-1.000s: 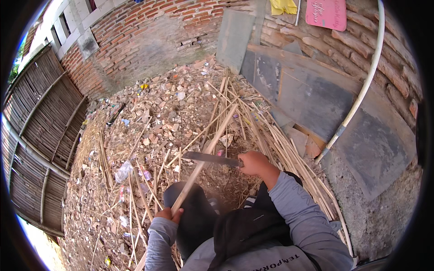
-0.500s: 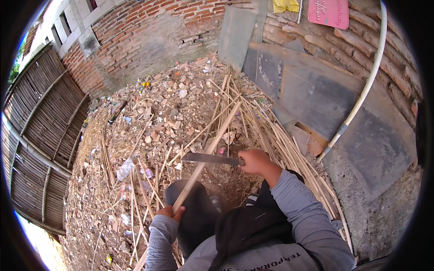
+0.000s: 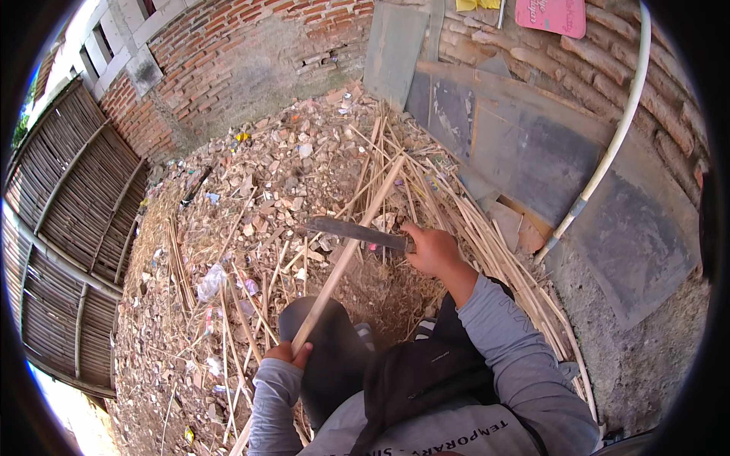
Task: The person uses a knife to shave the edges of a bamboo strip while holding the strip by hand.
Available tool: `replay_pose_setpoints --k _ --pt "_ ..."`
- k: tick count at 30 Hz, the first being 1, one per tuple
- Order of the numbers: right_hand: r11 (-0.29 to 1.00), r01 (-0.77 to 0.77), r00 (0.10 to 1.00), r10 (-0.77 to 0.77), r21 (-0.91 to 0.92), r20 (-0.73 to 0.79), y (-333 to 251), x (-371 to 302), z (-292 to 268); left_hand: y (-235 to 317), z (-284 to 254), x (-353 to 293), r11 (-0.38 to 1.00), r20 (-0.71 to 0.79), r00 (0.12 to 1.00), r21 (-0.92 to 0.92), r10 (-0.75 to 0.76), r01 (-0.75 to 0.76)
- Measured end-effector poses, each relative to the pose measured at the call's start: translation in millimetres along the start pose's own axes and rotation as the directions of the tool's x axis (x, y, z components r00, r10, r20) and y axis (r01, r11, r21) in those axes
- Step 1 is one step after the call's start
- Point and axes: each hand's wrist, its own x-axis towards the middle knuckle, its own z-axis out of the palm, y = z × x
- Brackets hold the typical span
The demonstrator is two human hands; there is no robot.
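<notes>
At the far left, a bamboo fence [image 3: 76, 152] borders the rubble-strewn ground [image 3: 258, 220]. Near left, your left hand [image 3: 292, 355] is wrapped around a long, pale wooden strip [image 3: 327, 294], which slants past your knee to the far right. Across its middle lies a dark machete blade [image 3: 361, 233]; whether they touch is unclear. To the right, your right hand [image 3: 435, 249] grips the machete's handle. Farther right lie more strips [image 3: 487, 254], then leaning dark panels [image 3: 532, 159] and a pale pole [image 3: 608, 159].
</notes>
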Motion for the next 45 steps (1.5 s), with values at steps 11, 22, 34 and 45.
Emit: replay_pose_setpoints --k 11,22,34,45 --pt "0.994 0.043 0.978 -0.021 0.105 -0.206 2.2 4.7 -1.8 5.2 -1.0 -1.3 1.000 -0.041 0.999 -0.004 0.022 -0.022" --pt "0.993 0.079 0.979 -0.061 0.088 -0.194 -0.7 16.5 -0.3 7.6 -2.2 -2.2 1.000 -0.046 0.999 0.002 0.024 -0.024" --pt "1.000 -0.006 0.999 0.007 0.031 -0.040 -3.9 10.9 -5.8 5.6 -1.9 0.0 1.000 -0.018 1.000 -0.026 0.017 -0.018" --pt "0.999 0.045 0.997 -0.047 0.027 0.065 4.5 2.6 4.8 -5.8 9.3 3.1 0.998 -0.064 0.997 0.022 0.052 -0.051"
